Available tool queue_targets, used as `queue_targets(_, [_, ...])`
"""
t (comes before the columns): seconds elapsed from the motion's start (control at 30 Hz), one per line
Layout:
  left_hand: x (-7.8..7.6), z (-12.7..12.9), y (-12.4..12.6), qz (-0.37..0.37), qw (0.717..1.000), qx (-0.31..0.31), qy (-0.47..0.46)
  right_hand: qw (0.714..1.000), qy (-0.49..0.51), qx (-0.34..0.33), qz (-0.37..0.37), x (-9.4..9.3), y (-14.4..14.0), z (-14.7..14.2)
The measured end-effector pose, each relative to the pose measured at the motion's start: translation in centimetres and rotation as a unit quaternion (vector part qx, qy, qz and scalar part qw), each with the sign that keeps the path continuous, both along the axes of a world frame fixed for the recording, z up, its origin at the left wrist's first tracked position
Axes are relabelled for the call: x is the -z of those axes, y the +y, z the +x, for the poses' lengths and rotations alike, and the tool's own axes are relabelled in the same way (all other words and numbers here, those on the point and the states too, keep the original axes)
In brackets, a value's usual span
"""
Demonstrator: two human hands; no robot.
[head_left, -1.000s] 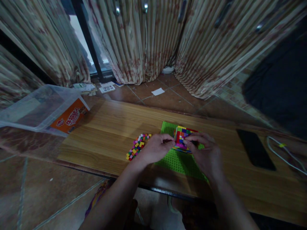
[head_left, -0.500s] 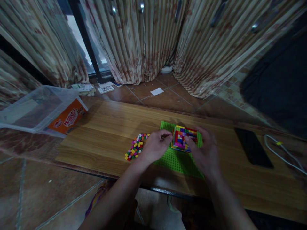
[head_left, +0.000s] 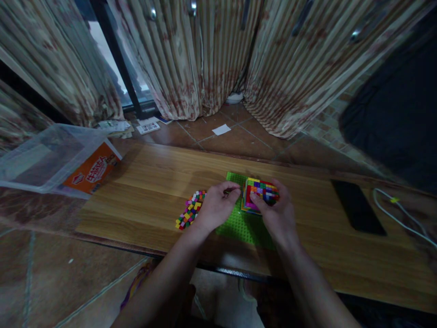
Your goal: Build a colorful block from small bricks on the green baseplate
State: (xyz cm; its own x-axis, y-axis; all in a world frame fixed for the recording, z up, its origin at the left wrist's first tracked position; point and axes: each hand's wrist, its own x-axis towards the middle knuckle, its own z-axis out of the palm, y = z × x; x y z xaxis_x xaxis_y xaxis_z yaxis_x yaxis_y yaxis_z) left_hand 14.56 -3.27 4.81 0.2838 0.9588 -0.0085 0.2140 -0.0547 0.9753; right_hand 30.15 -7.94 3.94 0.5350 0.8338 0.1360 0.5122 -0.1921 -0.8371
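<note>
A block of many-coloured toy bricks stands on a green studded baseplate. My right hand wraps round the block's right side, its thumb lying on top and the fingers at the far edge. Just left of the block, my left hand is closed in a pinch, thumb against forefinger. Whatever sits between those fingertips is too small to make out. Partly behind my left hand lies a pile of small loose bricks in mixed colours.
A wooden table carries all this. To the left is a clear plastic bin with an orange label. On the right lie a black flat slab and a white cable. Striped curtains hang beyond the table.
My right hand has shifted left, its thumb nearer the block's left part. My left hand stays pinched beside the block. The whole view has slid slightly.
</note>
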Motion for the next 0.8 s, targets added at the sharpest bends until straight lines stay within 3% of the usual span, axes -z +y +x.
queue_targets(0.33, [-0.6, -1.2, 0.1, -0.014, 0.999, -0.017, -0.037, 0.999, 0.022, 0.023, -0.001, 0.0, 0.0, 0.1])
queue_targets(0.4, [-0.7, -1.8, 0.4, -0.013, 0.998, -0.029, -0.061, 0.998, -0.01, 0.038, 0.044, -0.3, -0.4, 0.5])
queue_targets(0.5, [-0.9, -3.0, 1.0, -0.021, 0.993, -0.075, -0.094, 0.978, -0.114, 0.044, 0.17, -1.7, -1.4, 0.4])
queue_targets(0.63, [-1.5, -4.6, 1.7, -0.042, 0.978, -0.157, -0.133, 0.96, -0.136, -0.049, 0.238, -3.2, -2.8, -1.7])
queue_targets(0.8, [-2.0, -5.5, 1.9, -0.049, 0.966, -0.196, -0.159, 0.933, -0.143, -0.287, 0.163, -2.0, -3.5, -5.4])
